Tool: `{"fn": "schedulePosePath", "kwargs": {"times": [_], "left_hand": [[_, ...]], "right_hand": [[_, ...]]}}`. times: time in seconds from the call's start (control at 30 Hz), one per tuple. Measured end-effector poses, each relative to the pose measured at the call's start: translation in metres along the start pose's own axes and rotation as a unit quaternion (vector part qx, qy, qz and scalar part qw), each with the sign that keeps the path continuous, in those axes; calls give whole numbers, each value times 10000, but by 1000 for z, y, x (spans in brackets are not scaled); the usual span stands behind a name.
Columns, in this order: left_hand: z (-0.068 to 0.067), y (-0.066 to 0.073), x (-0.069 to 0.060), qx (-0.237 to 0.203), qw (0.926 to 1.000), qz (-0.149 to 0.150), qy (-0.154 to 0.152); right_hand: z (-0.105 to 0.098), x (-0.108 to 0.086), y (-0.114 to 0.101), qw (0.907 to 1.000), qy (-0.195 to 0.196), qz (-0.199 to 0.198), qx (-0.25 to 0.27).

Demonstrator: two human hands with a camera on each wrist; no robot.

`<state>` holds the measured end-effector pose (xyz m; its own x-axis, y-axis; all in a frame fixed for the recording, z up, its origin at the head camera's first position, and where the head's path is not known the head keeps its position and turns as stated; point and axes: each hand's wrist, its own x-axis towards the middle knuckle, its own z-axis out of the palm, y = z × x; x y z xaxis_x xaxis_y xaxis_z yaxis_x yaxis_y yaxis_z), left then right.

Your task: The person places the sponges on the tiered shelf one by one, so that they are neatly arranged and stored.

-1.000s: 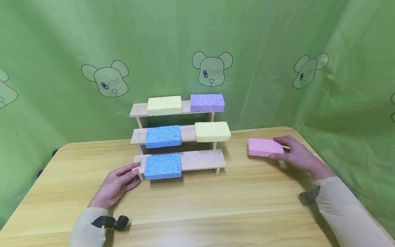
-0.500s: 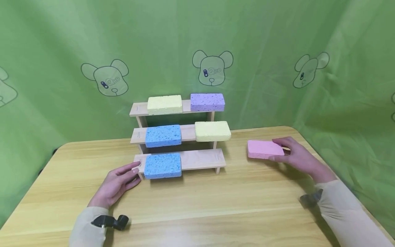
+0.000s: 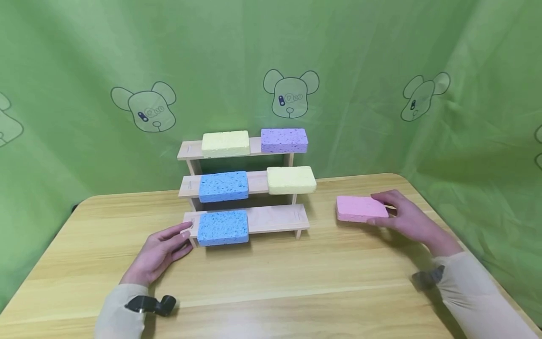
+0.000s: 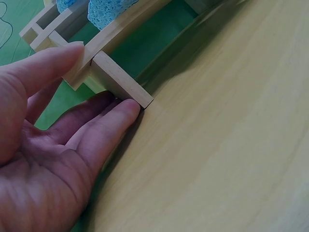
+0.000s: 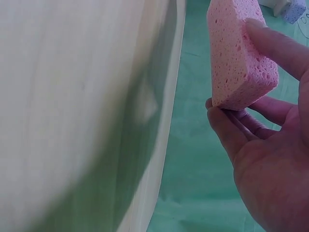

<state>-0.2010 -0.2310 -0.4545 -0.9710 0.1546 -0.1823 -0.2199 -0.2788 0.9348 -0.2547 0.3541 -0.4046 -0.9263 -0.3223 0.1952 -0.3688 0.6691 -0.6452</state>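
Note:
My right hand point(image 3: 408, 219) pinches the right end of a pink sponge point(image 3: 360, 208), held just above the table. The right wrist view has the thumb on one face of the sponge point(image 5: 236, 58) and the fingers on its other side. My left hand point(image 3: 158, 254) grips the left end of the lowest tier of a three-tier wooden rack point(image 3: 277, 217). In the left wrist view the thumb lies against the shelf end and the fingertips touch the leg point(image 4: 123, 79). A blue sponge point(image 3: 223, 227) lies on that tier, close to the left hand.
Another blue sponge point(image 3: 223, 186) and a yellow sponge point(image 3: 290, 180) lie on the middle tier. On the top tier are a second yellow sponge point(image 3: 226, 143) and a purple sponge point(image 3: 284, 140). A green curtain point(image 3: 351, 61) hangs behind the wooden table point(image 3: 271, 282).
My right hand has drifted slightly left and nearer to me with the pink sponge. The left hand and the rack have stayed put.

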Motion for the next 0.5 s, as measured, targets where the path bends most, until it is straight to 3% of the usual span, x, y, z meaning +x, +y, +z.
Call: {"fn": "schedulePosePath", "kwargs": {"times": [0.5], "left_hand": [[0, 0, -1, 3, 10000, -6, -28]], "right_hand": [[2, -13, -10, 10000, -27, -21, 92]]}}
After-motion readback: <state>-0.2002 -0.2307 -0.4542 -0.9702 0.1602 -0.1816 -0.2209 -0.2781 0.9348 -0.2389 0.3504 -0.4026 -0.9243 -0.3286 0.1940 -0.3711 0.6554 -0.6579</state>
